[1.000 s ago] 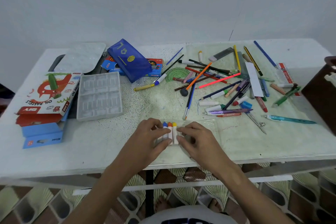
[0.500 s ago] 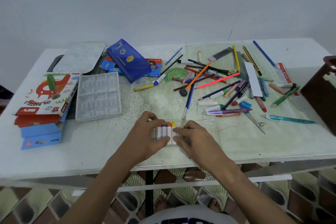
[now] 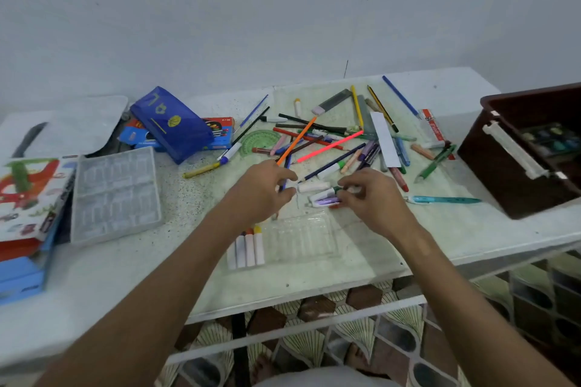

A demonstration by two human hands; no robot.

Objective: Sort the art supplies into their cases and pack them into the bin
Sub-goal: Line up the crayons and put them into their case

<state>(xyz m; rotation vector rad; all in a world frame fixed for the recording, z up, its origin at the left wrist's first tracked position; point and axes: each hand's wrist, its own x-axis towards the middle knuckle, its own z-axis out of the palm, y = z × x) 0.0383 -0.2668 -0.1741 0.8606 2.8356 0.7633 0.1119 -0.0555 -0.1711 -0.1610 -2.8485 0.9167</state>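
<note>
Beyond the clear tray (image 3: 301,242), left hand (image 3: 261,188) hovers half-curled; right hand (image 3: 374,198) pinches a purple marker (image 3: 323,200) on the speckled bench (image 3: 440,229).

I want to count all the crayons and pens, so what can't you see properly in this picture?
All in the head view:
- Crayons in the clear tray: the left forearm hides the leftmost ones.
- Right hand: its fingers cover what it grips among the markers.
- Brown bin: cut off by the right edge, contents blurred.
- Oil pastel box: cut off by the left edge.
- Eraser: label too small to read.
</note>
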